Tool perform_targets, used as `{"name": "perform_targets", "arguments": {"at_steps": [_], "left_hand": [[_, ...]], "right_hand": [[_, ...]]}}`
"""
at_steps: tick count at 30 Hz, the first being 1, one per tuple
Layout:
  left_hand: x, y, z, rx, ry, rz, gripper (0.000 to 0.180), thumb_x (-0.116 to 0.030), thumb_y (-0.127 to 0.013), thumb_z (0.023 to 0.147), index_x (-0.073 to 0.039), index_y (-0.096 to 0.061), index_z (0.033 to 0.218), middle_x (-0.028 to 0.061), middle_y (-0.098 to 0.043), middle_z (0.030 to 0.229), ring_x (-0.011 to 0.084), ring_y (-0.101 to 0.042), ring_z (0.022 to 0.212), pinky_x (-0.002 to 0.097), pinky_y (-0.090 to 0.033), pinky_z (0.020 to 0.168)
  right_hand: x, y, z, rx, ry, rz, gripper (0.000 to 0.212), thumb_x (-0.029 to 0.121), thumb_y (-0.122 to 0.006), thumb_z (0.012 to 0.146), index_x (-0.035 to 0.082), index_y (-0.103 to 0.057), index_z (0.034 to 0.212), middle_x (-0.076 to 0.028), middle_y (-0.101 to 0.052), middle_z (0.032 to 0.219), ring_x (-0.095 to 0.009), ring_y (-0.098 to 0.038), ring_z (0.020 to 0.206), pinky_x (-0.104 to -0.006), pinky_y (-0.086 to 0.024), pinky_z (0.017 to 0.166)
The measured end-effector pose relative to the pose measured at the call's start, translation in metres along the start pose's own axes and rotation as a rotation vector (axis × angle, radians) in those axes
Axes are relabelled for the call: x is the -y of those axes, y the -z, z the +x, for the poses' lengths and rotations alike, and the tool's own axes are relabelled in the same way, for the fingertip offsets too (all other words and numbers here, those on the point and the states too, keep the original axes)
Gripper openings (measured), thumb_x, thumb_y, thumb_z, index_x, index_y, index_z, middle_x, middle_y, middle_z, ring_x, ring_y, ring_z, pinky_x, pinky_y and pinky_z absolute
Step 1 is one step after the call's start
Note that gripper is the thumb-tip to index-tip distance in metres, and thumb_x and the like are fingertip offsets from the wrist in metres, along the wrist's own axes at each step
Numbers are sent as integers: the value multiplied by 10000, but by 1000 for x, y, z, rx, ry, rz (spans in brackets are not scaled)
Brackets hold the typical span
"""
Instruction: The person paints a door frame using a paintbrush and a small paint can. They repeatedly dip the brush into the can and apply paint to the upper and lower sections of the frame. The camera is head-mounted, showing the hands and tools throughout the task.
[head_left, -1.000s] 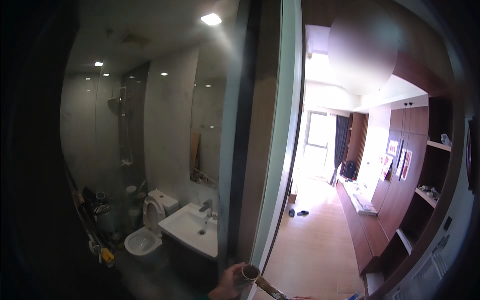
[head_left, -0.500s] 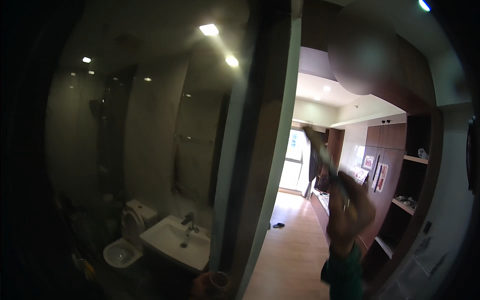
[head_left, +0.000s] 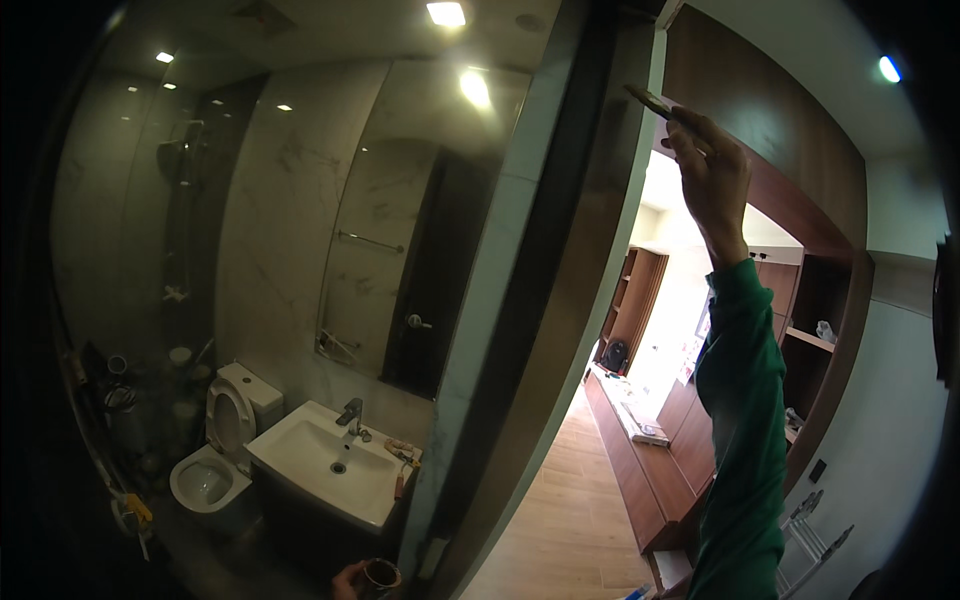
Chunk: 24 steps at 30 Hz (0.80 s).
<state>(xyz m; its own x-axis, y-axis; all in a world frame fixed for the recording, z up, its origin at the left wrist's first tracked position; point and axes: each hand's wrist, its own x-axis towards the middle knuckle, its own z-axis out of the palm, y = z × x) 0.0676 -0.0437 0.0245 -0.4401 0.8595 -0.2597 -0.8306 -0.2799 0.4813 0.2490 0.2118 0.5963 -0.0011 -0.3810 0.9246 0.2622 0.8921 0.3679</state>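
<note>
Raised high at the upper right, my right hand (head_left: 712, 175) pinches a slim paintbrush (head_left: 650, 101). The brush tip points up and left at the upper part of the brown door frame (head_left: 545, 330); I cannot tell whether it touches. A green sleeve (head_left: 742, 420) covers that arm. Low in the view, my left hand (head_left: 347, 581) is wrapped round a small cup (head_left: 381, 575) with a dark inside. Most of the left hand's fingers are hidden behind the cup or cut off by the lower edge.
Left of the frame lies a bathroom with a white sink (head_left: 290, 440), small tools (head_left: 403, 458) on its rim, a toilet (head_left: 205, 483) and a mirror (head_left: 410, 220). Through the doorway run a wooden floor (head_left: 560, 490) and low cabinet (head_left: 630, 470). A metal ladder (head_left: 812, 545) stands lower right.
My right hand has risen with the paintbrush, from the doorway's middle to the upper door frame. The view has shifted, showing more of the green sleeve and the cup more plainly.
</note>
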Motion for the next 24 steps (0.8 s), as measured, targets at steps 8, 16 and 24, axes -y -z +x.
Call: {"name": "perform_targets", "arguments": {"at_steps": [8, 16, 24], "left_hand": [[-13, 9, 18, -77, -9, 31, 336, -358, -494, 1018, -111, -723, 1020, 48, -730, 803, 191, -676, 644, 342, -517, 521], [-22, -1, 14, -80, 59, 29, 345, -346, -492, 1030, -96, -730, 1032, 51, -735, 797, 187, -680, 631, 327, -513, 511], [-24, 4, 21, -92, 104, -12, 330, -357, -531, 1016, -98, -736, 1010, 42, -733, 803, 176, -669, 624, 307, -505, 511]], "right_hand": [[7, -8, 0, 144, -107, -69, 269, 200, -704, 945, 20, -752, 1137, -137, -781, 893, -188, -760, 833, -301, -564, 782], [36, 17, -14, 78, 117, -143, 231, 108, -705, 893, 45, -750, 1111, -119, -776, 938, -197, -755, 847, -319, -572, 801], [10, -12, 12, 174, 169, -281, 290, 40, -668, 872, 63, -755, 1147, -128, -738, 1126, -261, -742, 940, -362, -578, 815]]}}
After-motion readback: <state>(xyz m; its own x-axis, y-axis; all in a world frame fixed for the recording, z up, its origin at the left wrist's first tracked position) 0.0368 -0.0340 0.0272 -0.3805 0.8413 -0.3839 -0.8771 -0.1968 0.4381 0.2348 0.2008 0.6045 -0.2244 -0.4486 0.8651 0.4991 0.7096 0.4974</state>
